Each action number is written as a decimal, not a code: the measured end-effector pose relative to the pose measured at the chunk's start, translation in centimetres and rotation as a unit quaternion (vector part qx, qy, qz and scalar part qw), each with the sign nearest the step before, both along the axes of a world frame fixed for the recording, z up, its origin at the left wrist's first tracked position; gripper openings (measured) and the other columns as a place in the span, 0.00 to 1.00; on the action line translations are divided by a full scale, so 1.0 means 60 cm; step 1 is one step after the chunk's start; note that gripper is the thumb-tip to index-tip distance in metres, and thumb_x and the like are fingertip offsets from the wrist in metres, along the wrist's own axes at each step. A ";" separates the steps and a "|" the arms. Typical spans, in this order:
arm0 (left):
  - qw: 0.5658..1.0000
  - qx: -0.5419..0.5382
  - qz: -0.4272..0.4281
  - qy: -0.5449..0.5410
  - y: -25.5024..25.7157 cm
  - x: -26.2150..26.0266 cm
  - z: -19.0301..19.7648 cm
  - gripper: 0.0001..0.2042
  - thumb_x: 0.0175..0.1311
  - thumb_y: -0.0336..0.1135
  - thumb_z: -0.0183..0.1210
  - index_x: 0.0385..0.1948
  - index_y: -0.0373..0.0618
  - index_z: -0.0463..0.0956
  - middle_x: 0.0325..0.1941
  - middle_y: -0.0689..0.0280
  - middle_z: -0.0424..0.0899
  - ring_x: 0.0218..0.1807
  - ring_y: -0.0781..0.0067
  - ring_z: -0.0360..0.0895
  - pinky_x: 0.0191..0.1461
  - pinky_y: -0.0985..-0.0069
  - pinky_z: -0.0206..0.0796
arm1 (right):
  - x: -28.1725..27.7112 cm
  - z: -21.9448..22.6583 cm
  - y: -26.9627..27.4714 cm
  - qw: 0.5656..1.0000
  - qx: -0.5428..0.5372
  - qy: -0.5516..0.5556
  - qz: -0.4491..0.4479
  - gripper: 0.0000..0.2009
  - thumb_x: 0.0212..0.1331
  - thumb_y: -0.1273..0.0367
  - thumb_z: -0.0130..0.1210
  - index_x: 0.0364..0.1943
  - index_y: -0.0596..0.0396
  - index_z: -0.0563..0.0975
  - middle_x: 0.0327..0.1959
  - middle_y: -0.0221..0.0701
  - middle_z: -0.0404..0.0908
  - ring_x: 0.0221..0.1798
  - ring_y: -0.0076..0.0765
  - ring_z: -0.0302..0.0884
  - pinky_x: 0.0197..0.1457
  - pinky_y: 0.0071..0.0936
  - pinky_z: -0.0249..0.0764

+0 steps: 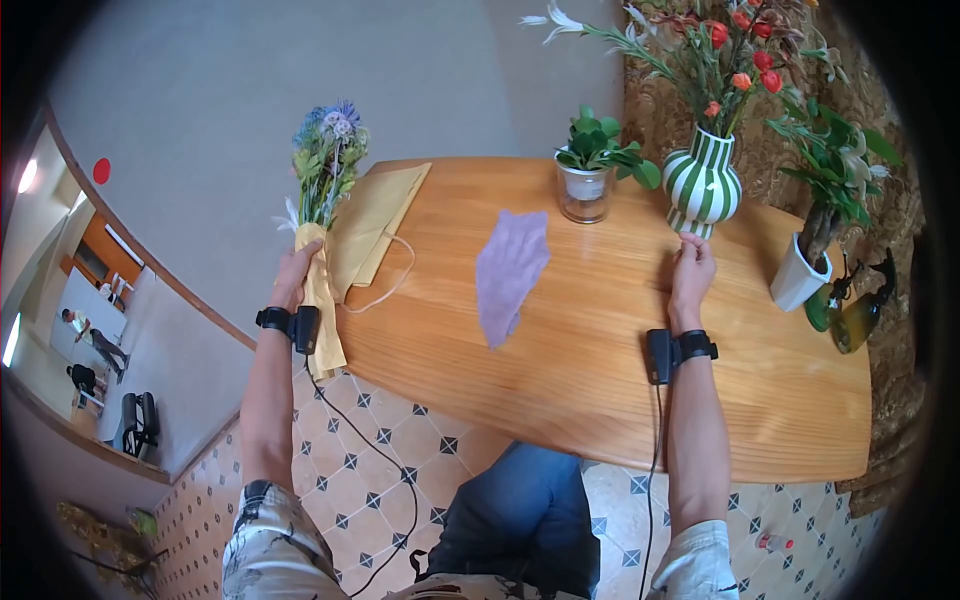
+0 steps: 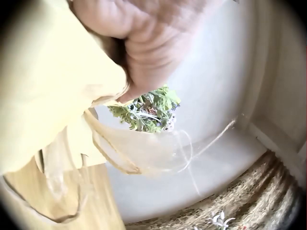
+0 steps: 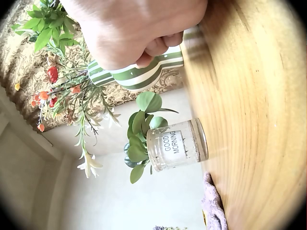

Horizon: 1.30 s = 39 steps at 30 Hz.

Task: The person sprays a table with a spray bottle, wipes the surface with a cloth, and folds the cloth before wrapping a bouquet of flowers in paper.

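On my feed the left hand (image 1: 296,268) is off the left end of the table (image 1: 620,380), fingers curled tight round the wrapped stems of a small bouquet (image 1: 325,160). The yellow wrap (image 1: 320,300) hangs below the fist past the wristband; blue and green blooms stand well above the knuckles. Left wrist cam: fist closed on the yellow paper, green flower heads just beyond the fingers, a loose loop of ribbon (image 2: 144,153) trailing under them. Grip is full, no gap I can see.

Right hand (image 1: 692,268) is on the tabletop, fingertips at the foot of the green-and-white striped vase (image 1: 702,185). Right wrist cam shows the fingers (image 3: 158,45) curled in and pressed against the vase's base; whether they actually pinch it or just touch, I can't tell. Vase is upright, directly ahead of the fingertips, w/ red and orange flowers (image 1: 740,50) above.

Left of the right fingers, near the vase: a glass jar (image 1: 584,190) w/ green leaves, label "GOOD MORNING" per the wrist cam. Further left, between both hands, a lilac cloth (image 1: 510,270) lies flat on the wood. Just right of the left fingers, yellow folded paper (image 1: 375,220) on the table edge. Right of the right hand, well apart: a white pot (image 1: 798,275) w/ a plant, tilted.
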State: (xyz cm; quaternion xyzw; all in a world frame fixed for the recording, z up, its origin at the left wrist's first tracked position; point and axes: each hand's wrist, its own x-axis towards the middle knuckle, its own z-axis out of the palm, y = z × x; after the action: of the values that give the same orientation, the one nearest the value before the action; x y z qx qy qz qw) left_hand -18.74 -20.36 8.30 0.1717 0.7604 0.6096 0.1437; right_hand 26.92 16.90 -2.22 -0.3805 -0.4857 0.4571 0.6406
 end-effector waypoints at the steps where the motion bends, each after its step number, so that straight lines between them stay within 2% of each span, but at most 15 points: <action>1: 1.000 0.005 -0.011 -0.001 0.003 0.005 0.006 0.18 0.58 0.37 0.61 0.43 0.31 0.72 0.30 0.59 0.80 0.22 0.68 0.78 0.21 0.71 0.70 | 0.000 -0.001 0.001 1.000 -0.002 0.006 0.002 0.06 0.63 0.73 0.48 0.37 0.58 0.77 0.19 0.21 0.68 0.22 0.15 0.63 0.26 0.16 0.59; 6: 0.999 -0.003 -0.012 0.032 0.030 0.029 0.018 0.15 0.58 0.39 0.61 0.37 0.35 0.74 0.24 0.63 0.78 0.18 0.72 0.75 0.19 0.73 0.68 | -0.001 -0.006 0.004 1.000 0.009 0.008 0.002 0.06 0.63 0.73 0.49 0.37 0.58 0.78 0.20 0.20 0.68 0.22 0.15 0.63 0.26 0.16 0.59; 9: 0.995 -0.062 0.018 0.080 0.058 0.014 0.005 0.17 0.56 0.39 0.62 0.38 0.30 0.76 0.30 0.59 0.81 0.24 0.68 0.78 0.27 0.69 0.72 | 0.002 -0.002 0.002 1.000 0.012 -0.004 -0.002 0.06 0.63 0.73 0.49 0.37 0.58 0.78 0.20 0.20 0.68 0.22 0.15 0.63 0.26 0.16 0.59; 11: 0.972 -0.109 0.072 0.195 0.084 0.002 -0.007 0.20 0.56 0.40 0.61 0.39 0.28 0.75 0.33 0.51 0.83 0.30 0.57 0.82 0.34 0.64 0.73 | 0.001 -0.002 0.003 1.000 0.011 -0.011 -0.005 0.06 0.63 0.73 0.49 0.37 0.58 0.77 0.20 0.20 0.68 0.22 0.15 0.63 0.26 0.16 0.59; 12: 0.972 -0.109 0.071 0.194 0.099 -0.011 -0.014 0.20 0.56 0.40 0.61 0.39 0.28 0.75 0.33 0.51 0.83 0.30 0.57 0.82 0.34 0.64 0.73 | 0.001 -0.003 0.004 1.000 0.011 -0.006 -0.001 0.06 0.63 0.73 0.49 0.37 0.58 0.77 0.20 0.20 0.68 0.22 0.15 0.63 0.26 0.16 0.58; 14: 0.880 -0.283 0.071 0.375 0.130 -0.013 -0.012 0.23 0.55 0.43 0.60 0.39 0.25 0.75 0.31 0.45 0.82 0.36 0.53 0.82 0.39 0.61 0.71 | 0.000 -0.007 0.007 1.000 0.010 -0.003 0.002 0.06 0.63 0.73 0.49 0.37 0.58 0.78 0.20 0.20 0.67 0.22 0.15 0.62 0.26 0.16 0.58; 15: 0.892 -0.302 0.012 0.337 0.138 -0.016 -0.008 0.21 0.55 0.43 0.59 0.40 0.30 0.76 0.38 0.38 0.79 0.43 0.41 0.78 0.46 0.56 0.70 | 0.000 -0.010 0.010 1.000 0.012 0.002 0.004 0.06 0.63 0.73 0.49 0.37 0.58 0.78 0.19 0.20 0.67 0.22 0.15 0.62 0.26 0.16 0.58; 16: 0.893 -0.302 0.012 0.334 0.144 -0.030 -0.018 0.21 0.55 0.43 0.59 0.40 0.30 0.76 0.38 0.38 0.79 0.43 0.41 0.78 0.46 0.56 0.70 | 0.000 -0.011 0.011 1.000 0.015 0.008 0.006 0.06 0.63 0.72 0.49 0.37 0.58 0.78 0.19 0.20 0.67 0.22 0.15 0.62 0.26 0.16 0.58; 18: 0.819 -0.382 -0.039 0.427 0.161 -0.065 -0.047 0.18 0.56 0.42 0.58 0.36 0.32 0.76 0.36 0.41 0.81 0.44 0.44 0.79 0.47 0.56 0.70 | 0.000 -0.005 0.007 1.000 0.013 0.009 0.008 0.06 0.63 0.73 0.49 0.37 0.58 0.78 0.19 0.20 0.67 0.22 0.14 0.62 0.25 0.16 0.57; 19: 0.803 -0.420 -0.033 0.421 0.159 -0.020 -0.033 0.14 0.59 0.38 0.54 0.36 0.34 0.76 0.39 0.43 0.81 0.44 0.44 0.79 0.48 0.56 0.71 | 0.002 -0.005 0.005 1.000 0.009 0.011 0.009 0.06 0.63 0.73 0.49 0.37 0.58 0.78 0.19 0.20 0.67 0.22 0.14 0.61 0.25 0.16 0.57; 23: 0.757 -0.501 -0.007 0.419 0.137 -0.004 -0.095 0.11 0.62 0.34 0.49 0.40 0.37 0.76 0.45 0.45 0.79 0.47 0.44 0.78 0.49 0.58 0.72 | 0.001 -0.006 0.005 1.000 0.010 0.000 -0.003 0.06 0.63 0.73 0.49 0.37 0.58 0.77 0.19 0.19 0.66 0.21 0.13 0.60 0.24 0.15 0.55; 30: 0.765 -0.485 -0.028 0.422 0.125 -0.012 -0.085 0.15 0.61 0.38 0.51 0.41 0.34 0.72 0.43 0.42 0.78 0.45 0.42 0.78 0.49 0.56 0.71 | 0.002 -0.004 0.003 0.999 0.009 0.029 0.016 0.06 0.63 0.73 0.49 0.38 0.59 0.77 0.19 0.19 0.66 0.21 0.13 0.60 0.23 0.15 0.54; 33: 0.791 -0.461 -0.034 0.400 0.121 -0.013 -0.085 0.17 0.60 0.40 0.54 0.41 0.32 0.72 0.44 0.41 0.78 0.45 0.40 0.77 0.49 0.56 0.71 | 0.003 -0.002 0.001 1.000 0.007 0.015 0.008 0.06 0.63 0.73 0.49 0.38 0.59 0.77 0.19 0.19 0.66 0.21 0.13 0.60 0.23 0.15 0.55; 35: 0.820 -0.447 -0.027 0.356 0.117 -0.008 -0.081 0.18 0.57 0.39 0.57 0.42 0.33 0.72 0.45 0.43 0.78 0.48 0.41 0.76 0.51 0.57 0.71 | 0.005 -0.002 0.002 1.000 0.007 0.001 0.003 0.06 0.63 0.73 0.49 0.38 0.59 0.77 0.19 0.19 0.67 0.21 0.13 0.60 0.23 0.15 0.55; 39: 0.817 -0.449 -0.010 0.361 0.119 0.025 -0.076 0.23 0.55 0.41 0.60 0.48 0.33 0.68 0.52 0.42 0.73 0.55 0.41 0.71 0.58 0.56 0.65 | 0.003 0.000 0.000 1.000 0.010 0.000 0.007 0.06 0.63 0.72 0.49 0.38 0.58 0.77 0.19 0.20 0.68 0.21 0.14 0.62 0.24 0.16 0.57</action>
State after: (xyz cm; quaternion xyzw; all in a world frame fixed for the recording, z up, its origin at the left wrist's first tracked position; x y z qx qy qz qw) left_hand -17.27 -13.23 3.73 0.3037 0.9453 0.0936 -0.0734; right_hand 27.09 16.88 -2.21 -0.3703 -0.4933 0.4568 0.6409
